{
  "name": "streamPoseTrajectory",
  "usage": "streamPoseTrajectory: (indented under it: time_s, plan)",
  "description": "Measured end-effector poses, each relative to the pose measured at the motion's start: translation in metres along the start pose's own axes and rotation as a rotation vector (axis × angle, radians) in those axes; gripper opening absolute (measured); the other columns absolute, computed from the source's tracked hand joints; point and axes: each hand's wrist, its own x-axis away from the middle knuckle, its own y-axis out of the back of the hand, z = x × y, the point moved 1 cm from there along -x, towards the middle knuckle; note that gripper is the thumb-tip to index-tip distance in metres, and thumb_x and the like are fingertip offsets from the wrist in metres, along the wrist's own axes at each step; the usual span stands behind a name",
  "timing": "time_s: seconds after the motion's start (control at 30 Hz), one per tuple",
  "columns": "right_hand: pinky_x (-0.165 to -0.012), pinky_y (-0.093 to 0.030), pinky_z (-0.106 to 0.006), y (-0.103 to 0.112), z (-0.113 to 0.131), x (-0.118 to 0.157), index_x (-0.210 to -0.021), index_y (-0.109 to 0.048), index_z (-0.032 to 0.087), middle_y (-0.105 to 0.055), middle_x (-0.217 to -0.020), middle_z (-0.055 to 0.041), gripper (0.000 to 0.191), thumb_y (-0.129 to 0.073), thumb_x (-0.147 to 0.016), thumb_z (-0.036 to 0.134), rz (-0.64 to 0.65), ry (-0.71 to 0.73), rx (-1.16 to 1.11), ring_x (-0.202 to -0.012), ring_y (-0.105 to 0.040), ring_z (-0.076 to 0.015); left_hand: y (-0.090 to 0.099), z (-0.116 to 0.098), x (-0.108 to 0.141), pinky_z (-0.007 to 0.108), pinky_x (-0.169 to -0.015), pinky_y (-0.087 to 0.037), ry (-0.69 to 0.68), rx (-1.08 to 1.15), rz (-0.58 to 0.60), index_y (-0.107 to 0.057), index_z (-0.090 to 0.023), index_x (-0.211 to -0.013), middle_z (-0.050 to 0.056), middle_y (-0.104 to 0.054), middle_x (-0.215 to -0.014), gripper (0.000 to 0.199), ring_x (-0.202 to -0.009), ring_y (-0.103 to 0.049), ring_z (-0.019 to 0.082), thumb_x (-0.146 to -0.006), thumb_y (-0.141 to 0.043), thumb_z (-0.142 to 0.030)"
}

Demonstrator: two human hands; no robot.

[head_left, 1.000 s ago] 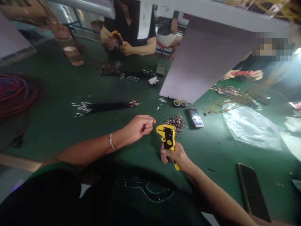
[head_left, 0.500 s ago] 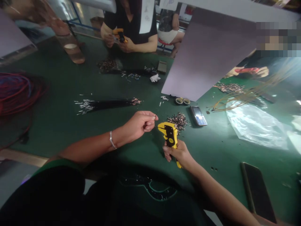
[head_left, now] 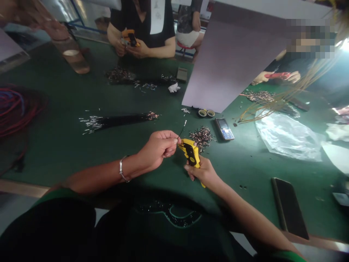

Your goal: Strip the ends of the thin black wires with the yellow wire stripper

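Between the thumb and fingers of my left hand (head_left: 163, 147) I pinch a thin black wire (head_left: 182, 129), its pale tip pointing up and away. My right hand (head_left: 204, 171) is wrapped round the handles of a yellow and black wire stripper (head_left: 191, 153). The stripper's jaws are right at my left fingertips, by the wire's near end; whether they bite on it I cannot tell. Just beyond the tool lies a heap of short wire scraps (head_left: 202, 137). A bundle of black wires (head_left: 120, 120) with pale and coppery ends rests left of my hands.
Beyond the scraps are tape rolls (head_left: 206, 113) and a keypad phone (head_left: 224, 128). A grey panel (head_left: 215, 62) stands on the green table. Right are a plastic bag (head_left: 286, 136) and a dark smartphone (head_left: 290, 207). Coiled wires (head_left: 16, 109) lie left; a co-worker (head_left: 141, 32) sits opposite.
My left hand and the wire stripper's jaws have come together. The wire now shows plainly above my left fingers. The whole view has shifted slightly.
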Motion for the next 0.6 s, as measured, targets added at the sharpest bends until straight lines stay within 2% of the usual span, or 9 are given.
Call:
streamPoseTrajectory:
  time_s: [0.07, 0.13, 0.2, 0.27, 0.33, 0.43, 0.6]
  plan:
    - [-0.041, -0.037, -0.024, 0.006, 0.000, -0.001, -0.074, -0.051, 0.019, -0.052, -0.047, 0.0065, 0.026, -0.070, -0.068, 0.035, -0.018, 0.002, 0.019, -0.038, -0.044, -0.0095, 0.000, -0.004, 0.004, 0.021, -0.041, -0.018, 0.008, 0.000, -0.002, -0.060, -0.013, -0.066, -0.006, -0.037, -0.041, 0.006, -0.038, -0.030, 0.003, -0.071, -0.058, -0.009]
    - [-0.040, -0.037, -0.025, 0.019, 0.002, -0.001, -0.072, -0.051, 0.019, -0.052, -0.046, 0.0055, 0.024, -0.070, -0.067, 0.033, -0.088, 0.000, 0.019, -0.037, -0.045, -0.0103, 0.003, -0.013, 0.007, 0.021, -0.040, -0.016, 0.025, 0.004, 0.002, -0.060, -0.013, -0.066, -0.007, -0.034, -0.041, 0.006, -0.036, -0.027, 0.003, -0.072, -0.059, -0.010]
    - [-0.038, -0.036, -0.025, 0.035, 0.006, 0.000, -0.067, -0.049, 0.020, -0.047, -0.040, 0.0060, 0.024, -0.068, -0.068, 0.034, -0.253, 0.010, -0.026, -0.035, -0.042, -0.0108, 0.009, -0.025, 0.007, 0.021, -0.040, -0.016, 0.019, 0.009, 0.017, -0.060, -0.012, -0.067, -0.007, -0.033, -0.041, 0.007, -0.036, -0.024, 0.002, -0.074, -0.059, -0.012]
    - [-0.041, -0.040, -0.027, 0.048, 0.012, 0.003, -0.068, -0.048, 0.021, -0.047, -0.044, 0.0060, 0.023, -0.066, -0.071, 0.034, -0.425, 0.147, -0.121, -0.038, -0.045, -0.0119, 0.017, -0.036, 0.002, 0.020, -0.040, -0.017, -0.031, 0.035, 0.048, -0.061, -0.012, -0.069, -0.007, -0.032, -0.043, 0.007, -0.036, -0.024, 0.003, -0.075, -0.057, -0.010]
    - [-0.049, -0.045, -0.029, 0.050, 0.014, 0.006, -0.073, -0.052, 0.020, -0.055, -0.052, 0.0025, 0.021, -0.069, -0.070, 0.032, -0.411, 0.238, -0.046, -0.046, -0.052, -0.0139, 0.025, -0.041, -0.007, 0.020, -0.040, -0.017, -0.027, 0.097, 0.074, -0.060, -0.011, -0.069, -0.007, -0.030, -0.045, 0.007, -0.037, -0.024, 0.003, -0.074, -0.056, -0.008]
    - [-0.051, -0.045, -0.029, 0.037, 0.010, 0.007, -0.078, -0.053, 0.019, -0.055, -0.056, 0.0021, 0.024, -0.070, -0.068, 0.034, -0.218, 0.132, 0.090, -0.049, -0.052, -0.0146, 0.035, -0.042, -0.021, 0.020, -0.039, -0.017, -0.034, 0.156, 0.057, -0.060, -0.011, -0.071, -0.007, -0.030, -0.048, 0.006, -0.039, -0.024, 0.003, -0.074, -0.056, -0.007]
    - [-0.061, -0.047, -0.030, 0.018, 0.006, 0.011, -0.084, -0.056, 0.018, -0.062, -0.074, -0.0029, 0.022, -0.065, -0.072, 0.033, -0.182, 0.119, 0.356, -0.065, -0.057, -0.0168, 0.035, -0.040, -0.022, 0.020, -0.039, -0.015, -0.031, 0.180, 0.068, -0.059, -0.010, -0.070, -0.006, -0.029, -0.048, 0.008, -0.039, -0.022, 0.003, -0.075, -0.054, -0.006]
